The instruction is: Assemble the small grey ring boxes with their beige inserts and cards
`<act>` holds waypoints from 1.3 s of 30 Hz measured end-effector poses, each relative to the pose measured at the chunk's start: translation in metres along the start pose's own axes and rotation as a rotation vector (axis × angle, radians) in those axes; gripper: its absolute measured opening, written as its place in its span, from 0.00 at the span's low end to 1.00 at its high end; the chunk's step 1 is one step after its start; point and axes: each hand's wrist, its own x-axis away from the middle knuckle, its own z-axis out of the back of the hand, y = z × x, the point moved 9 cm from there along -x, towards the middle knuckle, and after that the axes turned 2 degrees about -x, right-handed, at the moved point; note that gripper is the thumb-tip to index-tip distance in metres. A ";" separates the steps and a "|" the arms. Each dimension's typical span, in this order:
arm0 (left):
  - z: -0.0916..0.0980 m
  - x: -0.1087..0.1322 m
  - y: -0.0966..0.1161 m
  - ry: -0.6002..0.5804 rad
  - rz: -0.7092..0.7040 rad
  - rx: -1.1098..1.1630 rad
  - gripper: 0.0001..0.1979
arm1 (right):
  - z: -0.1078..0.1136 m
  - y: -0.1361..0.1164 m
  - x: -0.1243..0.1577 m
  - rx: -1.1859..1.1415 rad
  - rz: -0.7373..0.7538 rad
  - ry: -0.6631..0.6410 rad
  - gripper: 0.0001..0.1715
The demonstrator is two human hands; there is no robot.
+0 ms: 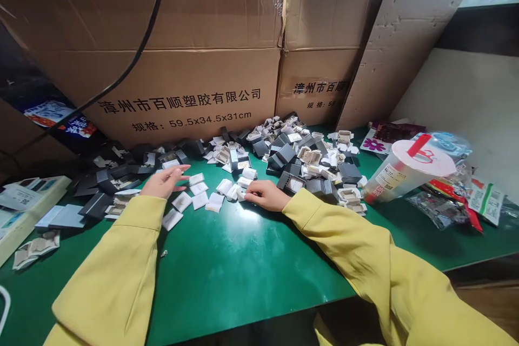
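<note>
With my left hand (164, 181) loosely open and my right hand (265, 195) pinching a white piece (241, 195), I should press only lightly, not disturbing the white squares (200, 200) between them.

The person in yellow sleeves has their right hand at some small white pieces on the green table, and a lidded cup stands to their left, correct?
Not quite: the head view shows the lidded cup on the person's right, not left. The rest holds: yellow sleeves, and the right hand at small white pieces on the green table.
</note>
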 end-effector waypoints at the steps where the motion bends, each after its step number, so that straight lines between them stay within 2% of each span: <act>1: 0.005 0.000 -0.004 0.045 0.042 0.083 0.29 | 0.000 0.000 0.000 0.004 0.001 0.003 0.18; 3: 0.015 -0.002 -0.014 0.114 0.090 0.020 0.26 | 0.001 -0.001 0.000 0.009 0.001 0.008 0.18; 5: 0.019 -0.005 -0.020 0.141 0.071 -0.254 0.22 | 0.001 0.000 0.000 0.009 -0.005 0.007 0.19; 8: 0.005 -0.009 -0.025 0.068 0.010 -0.485 0.25 | 0.000 0.000 0.000 0.013 -0.008 0.006 0.19; 11: -0.008 -0.004 -0.016 0.027 -0.041 -0.468 0.25 | 0.000 0.000 0.000 0.015 -0.001 0.012 0.18; 13: -0.009 0.000 -0.008 0.010 -0.028 -0.397 0.23 | 0.000 0.000 0.000 0.013 0.000 0.015 0.18; 16: 0.008 0.001 -0.005 0.073 0.034 -0.353 0.24 | 0.000 0.000 0.000 0.015 0.001 0.014 0.17; 18: 0.018 -0.002 -0.007 0.110 0.017 -0.403 0.24 | 0.000 0.000 -0.001 0.017 0.003 0.012 0.17; 19: 0.019 -0.004 -0.012 0.092 0.010 -0.437 0.23 | 0.000 0.000 -0.001 0.016 0.005 0.010 0.17; 22: -0.002 -0.008 -0.038 -0.097 0.083 -0.474 0.26 | 0.000 -0.001 -0.001 0.009 0.009 0.004 0.17; 23: -0.011 -0.007 -0.044 -0.135 0.109 -0.461 0.27 | 0.000 -0.001 -0.001 0.008 0.009 0.000 0.17; 25: -0.025 -0.005 -0.044 -0.136 0.113 -0.395 0.30 | 0.000 -0.001 -0.001 0.010 0.006 -0.003 0.17; 27: -0.035 -0.002 -0.027 -0.093 0.025 -0.250 0.30 | -0.001 -0.001 -0.001 0.013 0.002 -0.003 0.17; 30: -0.033 -0.003 0.004 0.015 -0.066 -0.098 0.27 | 0.000 -0.001 -0.001 0.019 0.001 0.006 0.17; 33: -0.032 -0.013 0.040 0.065 -0.222 -0.203 0.21 | 0.000 -0.002 -0.002 0.012 0.005 0.003 0.17; 36: -0.055 -0.034 0.069 -0.026 -0.349 -0.342 0.20 | 0.000 -0.003 -0.003 0.008 0.003 -0.001 0.16; 39: -0.095 -0.053 0.089 -0.181 -0.482 -0.559 0.30 | 0.001 -0.002 -0.003 0.027 -0.002 0.013 0.16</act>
